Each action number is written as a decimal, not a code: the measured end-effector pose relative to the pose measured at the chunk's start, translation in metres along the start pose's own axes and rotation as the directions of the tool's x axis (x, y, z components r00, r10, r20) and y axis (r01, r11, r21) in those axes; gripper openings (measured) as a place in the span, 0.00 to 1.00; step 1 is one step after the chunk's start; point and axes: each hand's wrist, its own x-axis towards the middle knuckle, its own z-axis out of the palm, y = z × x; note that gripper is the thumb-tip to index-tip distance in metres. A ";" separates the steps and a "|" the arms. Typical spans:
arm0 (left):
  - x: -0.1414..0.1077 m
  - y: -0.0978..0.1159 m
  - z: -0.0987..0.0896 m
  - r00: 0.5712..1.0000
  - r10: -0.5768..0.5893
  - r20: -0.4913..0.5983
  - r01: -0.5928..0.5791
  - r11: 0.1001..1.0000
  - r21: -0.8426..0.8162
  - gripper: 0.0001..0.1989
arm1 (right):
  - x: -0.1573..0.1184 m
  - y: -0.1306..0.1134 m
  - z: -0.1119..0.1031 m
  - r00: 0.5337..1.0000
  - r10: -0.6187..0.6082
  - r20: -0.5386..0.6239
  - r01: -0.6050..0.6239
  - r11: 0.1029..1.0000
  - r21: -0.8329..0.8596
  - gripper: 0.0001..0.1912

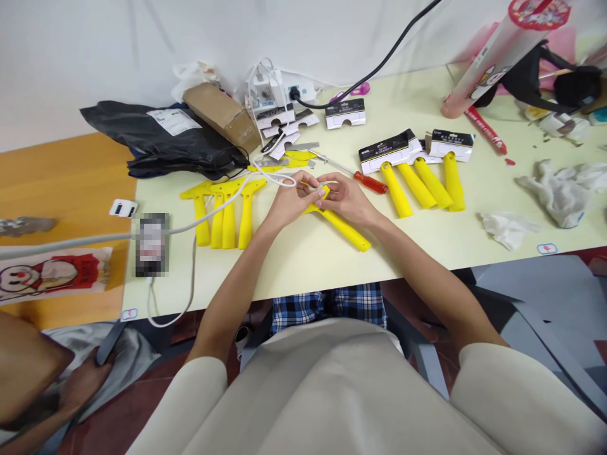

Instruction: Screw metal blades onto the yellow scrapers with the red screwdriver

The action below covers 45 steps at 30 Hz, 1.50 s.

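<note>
A yellow scraper (347,230) is held at its head end between both hands over the table, its handle slanting down to the right. My left hand (294,200) pinches the head from the left. My right hand (349,197) is closed on it from the right, and the fingertips of both hands nearly meet. Left of my hands lie several bare yellow scrapers (229,218) in a row. To the right rest several yellow scrapers (420,180) with black-and-white card sleeves on their heads. Beyond my hands are a red-handled screwdriver (370,182) and loose yellow pieces (301,155) with metal blades.
White cables (208,218) cross the table's left side by a phone (152,243). A black bag (173,142), a cardboard box (222,114), a power strip (301,88) and card sleeves (345,114) stand behind. Crumpled tissue (509,229) and a tall cup (505,63) are at right. Another person's hand (85,382) is lower left.
</note>
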 end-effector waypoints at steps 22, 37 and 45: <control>-0.015 0.006 0.002 0.967 -0.076 -0.242 0.015 0.969 -0.245 0.22 | 0.000 -0.007 0.007 0.991 0.022 -0.133 0.009 0.974 0.227 0.22; -0.012 0.003 0.008 0.962 -0.139 -0.234 0.084 0.969 -0.230 0.11 | -0.006 -0.015 0.015 0.986 0.151 -0.076 -0.116 0.933 0.341 0.22; -0.014 0.007 0.006 0.966 0.009 -0.260 -0.028 0.997 -0.072 0.13 | -0.002 -0.011 0.014 0.982 0.162 -0.094 -0.115 0.919 0.376 0.18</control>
